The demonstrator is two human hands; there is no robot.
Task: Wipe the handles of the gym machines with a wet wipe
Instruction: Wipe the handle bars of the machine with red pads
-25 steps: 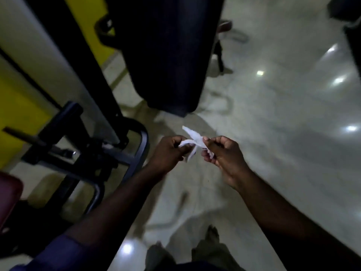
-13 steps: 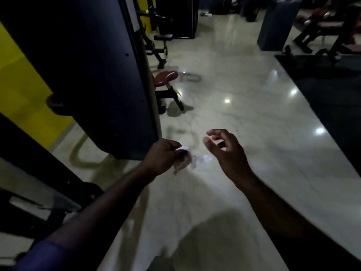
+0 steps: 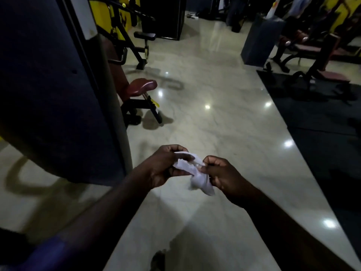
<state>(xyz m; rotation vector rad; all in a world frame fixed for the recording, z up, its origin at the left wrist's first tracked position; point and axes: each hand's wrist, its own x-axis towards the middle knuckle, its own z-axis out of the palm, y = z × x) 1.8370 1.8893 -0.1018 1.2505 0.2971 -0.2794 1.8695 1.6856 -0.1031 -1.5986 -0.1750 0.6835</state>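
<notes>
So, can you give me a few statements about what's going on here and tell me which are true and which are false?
1. The left hand and the right hand both hold the white wipe. True.
2. The white wipe is pressed against a machine handle. False: it is held in the air above the floor, touching no machine.
3. A maroon seat stands to the left, beyond the hands. True.
4. The floor is dull carpet all over. False: it is pale and shiny with light reflections, and a dark mat lies on the right.
</notes>
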